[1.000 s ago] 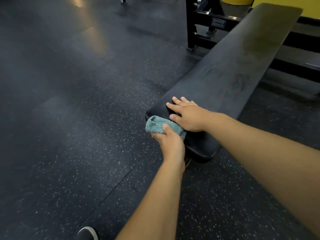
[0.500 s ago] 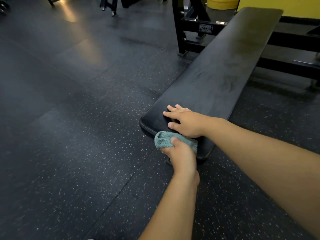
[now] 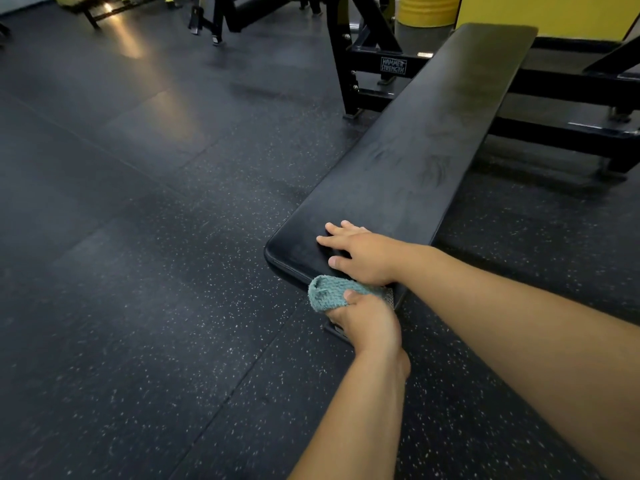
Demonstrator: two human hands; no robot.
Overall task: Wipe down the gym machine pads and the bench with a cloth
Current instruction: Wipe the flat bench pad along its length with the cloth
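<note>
A long black padded bench runs from the lower middle up to the upper right. My left hand grips a bunched teal cloth and holds it against the near end edge of the bench pad. My right hand lies flat on top of the pad's near end, fingers straight and spread, just above the cloth. Faint smear marks show on the pad further up.
A black machine frame with a label stands behind the bench to the left, with more black frame bars to the right. A yellow wall and yellow drum lie beyond. Other equipment legs stand far off on the speckled rubber floor.
My left hand has slid the cloth along the near end edge of the bench, from its left corner toward the right and lower. My right hand has stayed flat on the pad.
</note>
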